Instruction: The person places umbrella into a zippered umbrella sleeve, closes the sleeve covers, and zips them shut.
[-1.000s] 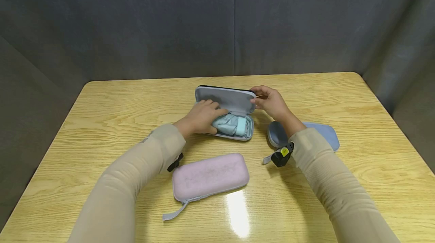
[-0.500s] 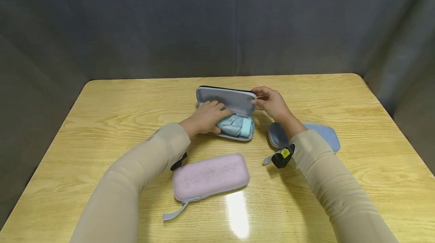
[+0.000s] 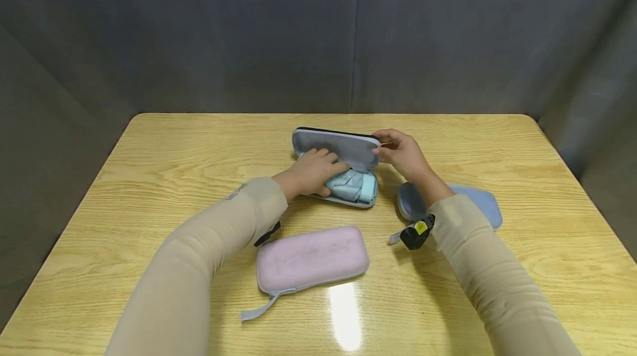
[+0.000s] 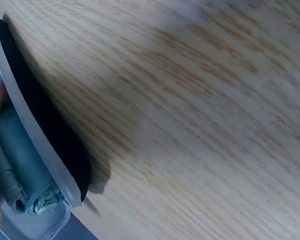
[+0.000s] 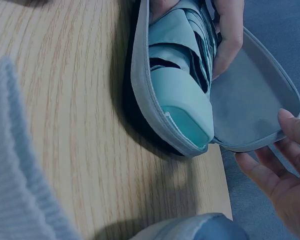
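A grey-lined zip case [image 3: 343, 145] stands unzipped near the back of the table, its lid tilted up. Inside its lower shell lies a folded light-teal umbrella [image 3: 350, 186], with a smooth mint end [image 5: 185, 102] at the shell's right end. My left hand [image 3: 312, 172] grips the umbrella, with fingers on both sides of it in the right wrist view; the umbrella's left part is hidden. At the right end of the lid, my right hand [image 3: 405, 156] pinches the edge between thumb and fingers. The left wrist view shows the umbrella's other end [image 4: 32, 197] within the case.
A closed pink zip case [image 3: 313, 259] with a grey strap lies in front. To the right, a blue case [image 3: 480, 204] lies partly under my right forearm, with its grey lining showing. A dark curtain [image 3: 249, 35] hangs behind the table's back edge.
My left hand and the umbrella have shifted slightly to the right within the case, so the mint end sits closer to the shell's right end. My right hand still holds the lid.
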Available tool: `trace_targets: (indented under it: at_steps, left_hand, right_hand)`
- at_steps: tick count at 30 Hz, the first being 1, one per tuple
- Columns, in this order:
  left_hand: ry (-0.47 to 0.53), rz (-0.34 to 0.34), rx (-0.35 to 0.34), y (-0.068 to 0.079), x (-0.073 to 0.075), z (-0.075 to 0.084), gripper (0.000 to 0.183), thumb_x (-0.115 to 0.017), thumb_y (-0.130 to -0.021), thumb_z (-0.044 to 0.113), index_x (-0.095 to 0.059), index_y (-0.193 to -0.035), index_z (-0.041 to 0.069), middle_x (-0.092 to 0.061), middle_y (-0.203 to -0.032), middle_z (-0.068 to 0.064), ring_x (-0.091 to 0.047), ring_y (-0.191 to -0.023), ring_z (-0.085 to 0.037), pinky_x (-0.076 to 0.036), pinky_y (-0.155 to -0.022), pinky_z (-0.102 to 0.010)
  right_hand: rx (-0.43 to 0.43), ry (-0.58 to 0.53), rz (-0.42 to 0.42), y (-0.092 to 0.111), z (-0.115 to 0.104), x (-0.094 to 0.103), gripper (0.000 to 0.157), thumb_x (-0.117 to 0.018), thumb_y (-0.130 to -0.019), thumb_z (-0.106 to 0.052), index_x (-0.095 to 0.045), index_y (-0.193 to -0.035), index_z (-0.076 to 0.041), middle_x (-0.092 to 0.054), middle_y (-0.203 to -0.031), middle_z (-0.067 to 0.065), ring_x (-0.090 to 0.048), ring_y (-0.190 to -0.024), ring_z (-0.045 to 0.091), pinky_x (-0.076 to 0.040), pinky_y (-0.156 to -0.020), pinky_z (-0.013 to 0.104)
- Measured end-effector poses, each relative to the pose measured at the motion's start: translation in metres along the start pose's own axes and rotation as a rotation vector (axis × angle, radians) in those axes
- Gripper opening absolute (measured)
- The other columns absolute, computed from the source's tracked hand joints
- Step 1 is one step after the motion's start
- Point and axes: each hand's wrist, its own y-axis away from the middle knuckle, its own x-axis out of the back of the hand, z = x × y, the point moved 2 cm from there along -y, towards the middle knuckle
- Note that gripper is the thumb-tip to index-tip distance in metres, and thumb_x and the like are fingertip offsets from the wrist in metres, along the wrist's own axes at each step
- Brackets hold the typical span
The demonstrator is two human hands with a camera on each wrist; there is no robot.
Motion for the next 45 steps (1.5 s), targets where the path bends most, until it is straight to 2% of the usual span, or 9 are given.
trace_targets:
  at_steps: [7, 15, 20, 24, 27, 35, 39, 42, 45]
  left_hand:
    - [0.078, -0.012, 0.036, 0.001, -0.003, -0.001, 0.069, -0.065, -0.072, 0.042, -0.037, -0.130, 0.017, -0.045, -0.118, -0.008, -0.041, -0.107, -0.025, -0.034, -0.087, -0.038]
    - [0.122, -0.002, 0.010, 0.005, -0.008, -0.005, 0.069, -0.057, -0.077, 0.047, -0.032, -0.134, 0.018, -0.041, -0.121, -0.007, -0.039, -0.108, -0.023, -0.029, -0.092, -0.036]
    - [0.262, -0.028, 0.026, 0.010, -0.007, -0.011, 0.068, -0.057, -0.078, 0.045, -0.030, -0.135, 0.018, -0.036, -0.129, -0.008, -0.033, -0.116, -0.024, -0.024, -0.096, -0.036]
    - [0.411, -0.079, 0.093, 0.017, -0.005, -0.021, 0.066, -0.056, -0.079, 0.042, -0.030, -0.135, 0.017, -0.032, -0.133, -0.009, -0.026, -0.122, -0.025, -0.022, -0.098, -0.038]
    - [0.515, -0.091, 0.142, 0.026, -0.001, -0.031, 0.061, -0.054, -0.082, 0.037, -0.033, -0.133, 0.011, -0.031, -0.134, -0.011, -0.025, -0.123, -0.027, -0.022, -0.098, -0.038]
    - [0.670, 0.004, 0.271, 0.048, -0.002, -0.057, 0.047, -0.051, -0.086, 0.028, -0.044, -0.124, 0.002, -0.045, -0.122, -0.014, -0.041, -0.111, -0.027, -0.033, -0.090, -0.038]
    - [0.748, 0.089, 0.426, 0.055, -0.002, -0.067, 0.047, -0.047, -0.088, 0.028, -0.041, -0.125, 0.001, -0.047, -0.118, -0.017, -0.044, -0.107, -0.029, -0.035, -0.087, -0.039]
    - [0.851, 0.157, 0.507, 0.057, -0.001, -0.071, 0.052, -0.044, -0.089, 0.033, -0.034, -0.129, 0.002, -0.044, -0.121, -0.017, -0.042, -0.110, -0.029, -0.034, -0.088, -0.040]
    - [0.931, 0.212, 0.505, 0.057, 0.002, -0.070, 0.055, -0.041, -0.090, 0.038, -0.031, -0.132, 0.004, -0.043, -0.123, -0.016, -0.041, -0.111, -0.028, -0.033, -0.090, -0.040]
  right_hand:
    - [-0.011, -0.012, 0.006, 0.000, 0.002, 0.001, 0.035, -0.054, -0.083, 0.000, -0.047, -0.117, 0.005, -0.050, -0.106, 0.020, -0.051, -0.090, 0.023, -0.046, -0.075, 0.030]
    - [-0.011, -0.040, 0.014, -0.001, 0.004, 0.002, 0.034, -0.054, -0.083, 0.001, -0.047, -0.116, 0.005, -0.050, -0.106, 0.018, -0.051, -0.088, 0.018, -0.046, -0.073, 0.028]
    - [-0.049, -0.096, -0.007, 0.000, 0.002, 0.001, 0.038, -0.053, -0.086, -0.011, -0.044, -0.119, 0.005, -0.047, -0.109, 0.017, -0.048, -0.095, 0.020, -0.042, -0.081, 0.039]
    - [-0.096, -0.119, -0.050, 0.000, 0.001, 0.001, 0.044, -0.047, -0.089, -0.023, -0.040, -0.123, 0.004, -0.041, -0.119, 0.018, -0.041, -0.108, 0.027, -0.038, -0.085, 0.043]
    - [-0.138, -0.116, -0.083, 0.001, 0.000, 0.000, 0.048, -0.043, -0.091, -0.029, -0.038, -0.125, 0.004, -0.037, -0.125, 0.018, -0.036, -0.115, 0.030, -0.037, -0.087, 0.043]
    - [-0.201, -0.185, -0.138, 0.002, 0.005, -0.003, 0.055, -0.035, -0.091, -0.039, -0.035, -0.124, 0.006, -0.039, -0.118, 0.020, -0.038, -0.109, 0.032, -0.034, -0.090, 0.042]
    - [-0.215, -0.190, -0.147, 0.003, 0.006, -0.005, 0.056, -0.034, -0.091, -0.040, -0.035, -0.123, 0.006, -0.040, -0.117, 0.018, -0.038, -0.108, 0.030, -0.033, -0.091, 0.041]
    - [-0.226, -0.196, -0.161, 0.003, 0.006, -0.005, 0.056, -0.034, -0.091, -0.041, -0.035, -0.122, 0.006, -0.041, -0.114, 0.018, -0.038, -0.107, 0.030, -0.032, -0.091, 0.042]
    - [-0.233, -0.189, -0.180, 0.005, 0.006, -0.005, 0.056, -0.035, -0.091, -0.041, -0.035, -0.122, 0.006, -0.041, -0.115, 0.018, -0.038, -0.107, 0.031, -0.030, -0.092, 0.043]
